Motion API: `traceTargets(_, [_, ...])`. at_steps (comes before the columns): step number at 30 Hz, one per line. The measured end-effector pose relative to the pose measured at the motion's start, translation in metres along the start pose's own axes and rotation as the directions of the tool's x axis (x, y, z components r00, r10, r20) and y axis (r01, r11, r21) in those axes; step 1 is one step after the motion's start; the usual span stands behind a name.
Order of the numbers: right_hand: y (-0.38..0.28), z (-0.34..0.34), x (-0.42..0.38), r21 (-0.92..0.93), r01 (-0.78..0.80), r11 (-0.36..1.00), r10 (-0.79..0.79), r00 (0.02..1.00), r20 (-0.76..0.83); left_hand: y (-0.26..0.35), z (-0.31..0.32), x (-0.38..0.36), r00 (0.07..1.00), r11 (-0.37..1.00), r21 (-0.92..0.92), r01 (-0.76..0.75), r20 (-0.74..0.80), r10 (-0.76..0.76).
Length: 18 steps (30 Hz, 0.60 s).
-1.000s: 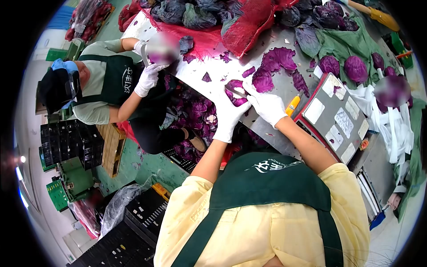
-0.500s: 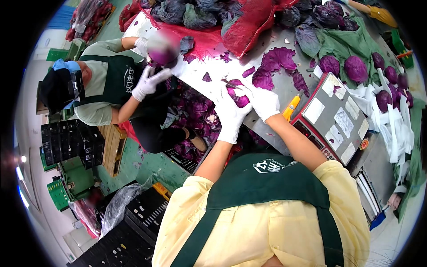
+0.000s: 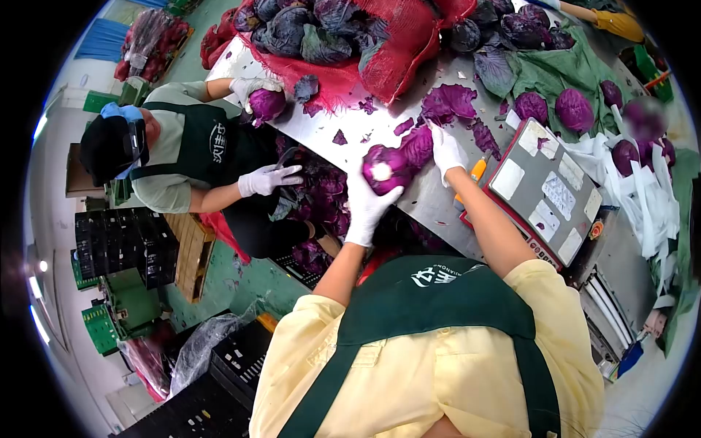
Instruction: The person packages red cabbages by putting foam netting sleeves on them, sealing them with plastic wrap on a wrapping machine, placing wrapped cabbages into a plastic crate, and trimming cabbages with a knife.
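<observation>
A red cabbage (image 3: pixel 391 169) with a pale cut stem end rests in my white-gloved left hand (image 3: pixel 369 204), fingers wrapped around its near side. A purple outer leaf (image 3: pixel 417 146) stands away from the head on the right. My gloved right hand (image 3: pixel 447 152) grips that leaf's right edge; its inner fingers are partly hidden, and no blade shows there. Below my right hand, a yellow-handled tool (image 3: pixel 478 169) lies on the metal table (image 3: pixel 321 131). Loose purple leaves (image 3: pixel 449 104) are scattered just beyond the cabbage.
On the left, a co-worker's gloved hand holds another cabbage (image 3: pixel 266 104). A scale (image 3: pixel 544 190) stands at right, with peeled cabbages (image 3: pixel 574 109) behind it. Red mesh sacking (image 3: pixel 401 62) and unpeeled cabbages (image 3: pixel 296 33) lie at the back. Leaves (image 3: pixel 321 182) fill the space below the table edge.
The cabbage has turned so its cut stem faces up toward me. My right hand has moved slightly right and up, now at a leaf; the blade seen earlier beside the cabbage is no longer visible.
</observation>
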State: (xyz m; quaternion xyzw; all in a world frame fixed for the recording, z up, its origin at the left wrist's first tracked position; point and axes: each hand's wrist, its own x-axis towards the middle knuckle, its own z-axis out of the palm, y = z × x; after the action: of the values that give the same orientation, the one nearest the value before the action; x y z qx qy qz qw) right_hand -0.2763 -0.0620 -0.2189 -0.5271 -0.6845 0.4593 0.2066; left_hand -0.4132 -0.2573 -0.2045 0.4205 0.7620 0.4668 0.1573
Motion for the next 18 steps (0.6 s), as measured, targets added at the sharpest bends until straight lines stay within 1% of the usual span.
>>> traceTargets(1, [0.01,0.003,0.004,0.021,0.005,1.0,-0.004,0.999,-0.041,-0.01,-0.006,-0.002,0.989,0.929,-0.339,0.147,0.057,-0.136])
traceTargets(2, [0.017,0.009,0.008,0.032,0.006,0.999,-0.004,0.998,-0.062,-0.006,-0.009,-0.003,0.979,0.889,-0.411,0.202,0.082,-0.185])
traceTargets(3, [0.023,0.014,0.012,0.042,0.008,0.999,-0.004,0.997,-0.083,-0.005,-0.014,-0.003,0.967,0.84,-0.479,0.255,0.11,-0.231])
traceTargets(4, [0.029,0.018,0.013,0.091,-0.092,0.992,0.096,0.994,-0.044,-0.005,-0.022,-0.007,0.94,0.799,-0.501,0.333,0.113,-0.32])
traceTargets(5, [0.033,0.019,0.018,0.129,-0.129,0.983,0.137,0.989,-0.058,-0.013,-0.023,-0.011,0.954,0.807,-0.514,0.29,0.092,-0.285])
traceTargets(7, [0.042,0.004,0.028,0.258,-0.279,0.925,0.302,0.952,-0.054,-0.036,-0.026,-0.012,0.897,0.643,-0.651,0.403,0.143,-0.418])
traceTargets(8, [0.033,-0.008,0.029,0.3,-0.338,0.892,0.367,0.929,-0.045,-0.029,-0.027,-0.012,0.907,0.689,-0.614,0.386,0.116,-0.404])
traceTargets(9, [0.025,-0.019,0.026,0.282,-0.388,0.878,0.406,0.914,-0.008,-0.024,-0.029,-0.011,0.906,0.687,-0.616,0.385,0.111,-0.407])
traceTargets(10, [0.021,-0.026,0.027,0.121,-0.241,0.963,0.252,0.964,-0.081,-0.016,-0.033,-0.008,0.894,0.616,-0.673,0.41,0.164,-0.416])
traceTargets(11, [0.018,-0.031,0.025,-0.003,-0.184,0.983,0.183,0.981,-0.07,-0.013,-0.035,-0.006,0.882,0.54,-0.722,0.433,0.216,-0.419])
traceTargets(12, [0.016,-0.036,0.023,-0.126,-0.12,0.985,0.113,0.992,-0.058,-0.022,-0.033,-0.004,0.915,0.645,-0.662,0.381,0.172,-0.364])
traceTargets(13, [-0.027,-0.049,-0.003,-0.33,0.003,0.944,-0.041,0.993,-0.108,-0.019,-0.034,0.001,0.964,0.888,-0.38,0.258,0.169,-0.207])
traceTargets(14, [-0.05,-0.059,-0.013,-0.304,-0.025,0.952,0.009,0.999,-0.052,-0.012,-0.032,0.002,0.961,0.871,-0.415,0.264,0.19,-0.201])
traceTargets(15, [-0.054,-0.06,-0.018,-0.282,0.03,0.959,-0.037,0.999,-0.02,-0.004,-0.028,0.002,0.958,0.852,-0.448,0.271,0.21,-0.194])
traceTargets(16, [-0.057,-0.062,-0.023,-0.258,0.084,0.963,-0.084,0.996,0.013,-0.003,-0.022,0.01,0.973,0.958,-0.254,0.132,0.22,-0.076])
traceTargets(17, [-0.044,-0.052,-0.025,-0.282,0.212,0.936,-0.188,0.976,0.11,-0.002,-0.021,0.012,0.966,0.939,-0.3,0.168,0.238,-0.097])
traceTargets(18, [-0.03,-0.042,-0.027,-0.286,0.342,0.895,-0.29,0.934,0.208,-0.001,-0.017,0.012,0.963,0.966,-0.23,0.114,0.266,-0.05])
